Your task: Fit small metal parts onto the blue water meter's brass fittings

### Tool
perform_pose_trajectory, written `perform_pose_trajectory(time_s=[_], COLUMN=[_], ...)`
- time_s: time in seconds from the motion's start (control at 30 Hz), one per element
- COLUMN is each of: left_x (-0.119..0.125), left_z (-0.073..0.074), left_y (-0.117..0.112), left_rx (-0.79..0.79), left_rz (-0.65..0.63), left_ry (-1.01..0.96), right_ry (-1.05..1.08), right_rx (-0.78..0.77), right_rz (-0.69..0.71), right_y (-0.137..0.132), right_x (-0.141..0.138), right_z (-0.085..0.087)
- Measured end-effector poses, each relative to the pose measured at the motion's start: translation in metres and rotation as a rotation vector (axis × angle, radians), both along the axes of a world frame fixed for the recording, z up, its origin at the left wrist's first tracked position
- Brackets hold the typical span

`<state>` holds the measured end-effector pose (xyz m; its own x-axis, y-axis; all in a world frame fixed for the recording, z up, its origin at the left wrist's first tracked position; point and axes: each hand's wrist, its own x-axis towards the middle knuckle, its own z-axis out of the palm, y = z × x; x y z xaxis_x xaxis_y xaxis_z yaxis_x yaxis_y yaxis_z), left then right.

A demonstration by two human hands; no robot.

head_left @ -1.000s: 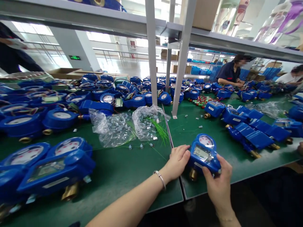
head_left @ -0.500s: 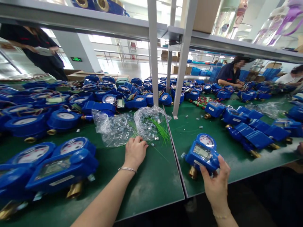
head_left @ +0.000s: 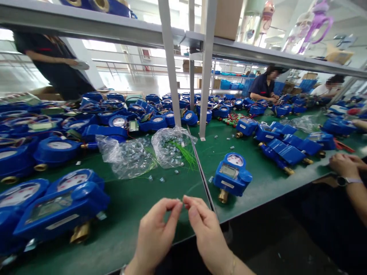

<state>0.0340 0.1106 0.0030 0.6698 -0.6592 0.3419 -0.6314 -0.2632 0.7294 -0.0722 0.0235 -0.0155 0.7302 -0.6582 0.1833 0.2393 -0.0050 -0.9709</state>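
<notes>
My left hand (head_left: 159,229) and my right hand (head_left: 205,229) meet fingertip to fingertip over the table's front edge. Each is closed in a pinch; a tiny pale bit shows between them, too small to name. Just right of the table seam stands a blue water meter (head_left: 233,177) with a display, a round dial and a brass end. Beyond my hands lie two clear plastic bags, the left bag (head_left: 111,164) and the right bag (head_left: 157,139), holding small greyish clear pieces. Thin green wires (head_left: 186,154) stick out of the right one. A few loose pieces (head_left: 162,179) lie in front.
Large blue meters (head_left: 57,214) stand at the near left, and more meters (head_left: 286,149) lie at the right. Many opened meters with wiring fill the back. Shelf posts (head_left: 207,76) rise at the seam. A co-worker's hands (head_left: 345,164) are at the right edge; other people work farther off.
My right hand has let go of the meter, which now stands on the table. My left hand has come back from the bags, and both hands have met in front of me.
</notes>
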Motion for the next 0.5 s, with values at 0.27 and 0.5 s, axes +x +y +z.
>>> perform_pose_trajectory(time_s=[0.27,0.5], left_x=[-0.06,-0.086], left_z=[-0.04,-0.043], left_y=[-0.025,-0.086], left_rx=[0.163,0.113], left_rz=[-0.546,-0.588], left_ry=[0.165,0.769], right_ry=[-0.092,0.481], right_rx=[0.271,-0.607], right_rz=[-0.234,-0.695], right_y=[-0.013,-0.068], right_x=[-0.044,-0.131], right_z=[-0.011,-0.01])
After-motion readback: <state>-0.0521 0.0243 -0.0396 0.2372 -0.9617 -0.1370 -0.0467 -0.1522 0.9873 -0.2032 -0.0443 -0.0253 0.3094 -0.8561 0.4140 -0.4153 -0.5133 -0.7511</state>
